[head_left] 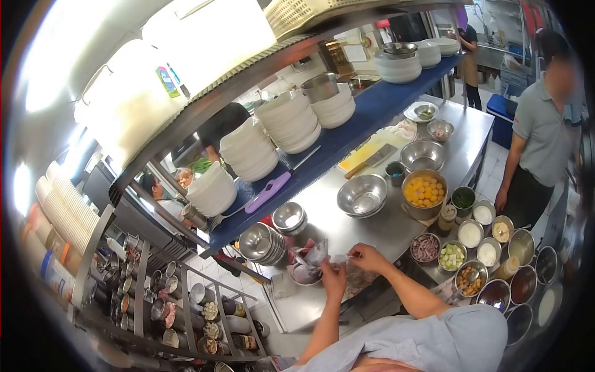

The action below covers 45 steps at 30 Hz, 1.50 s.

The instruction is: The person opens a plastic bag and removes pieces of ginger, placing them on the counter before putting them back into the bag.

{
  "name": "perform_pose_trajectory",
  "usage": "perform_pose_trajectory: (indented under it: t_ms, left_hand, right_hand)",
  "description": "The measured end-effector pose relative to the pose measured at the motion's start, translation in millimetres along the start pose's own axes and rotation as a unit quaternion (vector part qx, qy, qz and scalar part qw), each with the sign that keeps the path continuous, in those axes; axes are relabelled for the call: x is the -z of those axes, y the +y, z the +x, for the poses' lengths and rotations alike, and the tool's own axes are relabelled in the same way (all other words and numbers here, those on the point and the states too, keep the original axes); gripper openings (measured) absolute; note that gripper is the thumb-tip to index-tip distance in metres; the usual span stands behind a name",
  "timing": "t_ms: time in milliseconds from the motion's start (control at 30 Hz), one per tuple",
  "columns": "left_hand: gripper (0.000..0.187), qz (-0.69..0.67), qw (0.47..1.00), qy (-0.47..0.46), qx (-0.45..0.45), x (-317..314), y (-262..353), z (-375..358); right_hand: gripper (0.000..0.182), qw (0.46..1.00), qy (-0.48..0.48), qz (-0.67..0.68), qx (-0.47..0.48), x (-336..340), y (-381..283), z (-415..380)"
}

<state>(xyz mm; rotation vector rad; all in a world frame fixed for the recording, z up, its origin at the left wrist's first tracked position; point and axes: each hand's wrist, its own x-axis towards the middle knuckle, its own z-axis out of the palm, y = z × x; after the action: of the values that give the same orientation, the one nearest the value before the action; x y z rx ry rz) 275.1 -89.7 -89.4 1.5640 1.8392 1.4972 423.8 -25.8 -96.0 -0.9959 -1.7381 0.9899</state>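
My left hand (334,277) is closed, its fingers pinching a clear, crinkled piece that looks like plastic bag (338,258). My right hand (367,258) faces it a short way to the right, thumb and fingers closed at the other side of the same piece. Just left of my left hand stands a metal bowl (307,282) holding plastic bags with purplish contents (305,271). More clear bags (357,279) seem to lie below my hands at the counter's edge; their contents are too blurred to name.
Stacked metal bowls (261,243) stand left of my hands. To the right are a pot of egg yolks (425,191), sliced onions (426,247) and several sauce containers. A cleaver (375,159) lies on a yellow board (362,155). A co-worker (540,127) stands at right. Plates fill the shelf (372,115) above.
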Motion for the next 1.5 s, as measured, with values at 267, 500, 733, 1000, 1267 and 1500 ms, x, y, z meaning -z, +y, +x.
perform_pose_trajectory:
  t_ms: [267, 500, 733, 1000, 1267, 1500]
  left_hand:
    - [0.013, 0.091, 0.991, 0.024, -0.096, -3, -15, 7]
    - [0.014, 0.018, 1.0, 0.0, 0.0, 6, -18, 12]
    - [0.015, -0.005, 0.998, -0.021, -0.058, 13, -2, 14]
    - [0.021, -0.147, 0.984, -0.034, 0.097, 29, -5, 18]
    - [0.022, -0.225, 0.966, -0.026, 0.123, 44, 7, 27]
    - [0.019, -0.355, 0.891, 0.001, 0.283, 56, 47, 27]
  right_hand:
    - [0.022, 0.999, -0.028, -0.009, -0.012, -2, 1, 5]
    - [0.024, 0.998, -0.047, -0.045, -0.014, 9, -9, 8]
    - [0.024, 1.0, -0.01, 0.001, -0.014, -7, -10, 12]
    - [0.026, 0.999, -0.01, 0.029, -0.017, 18, -41, 21]
    - [0.026, 0.995, -0.012, 0.072, -0.065, 47, -73, 24]
    - [0.021, 0.993, -0.011, 0.121, 0.005, 23, -66, 20]
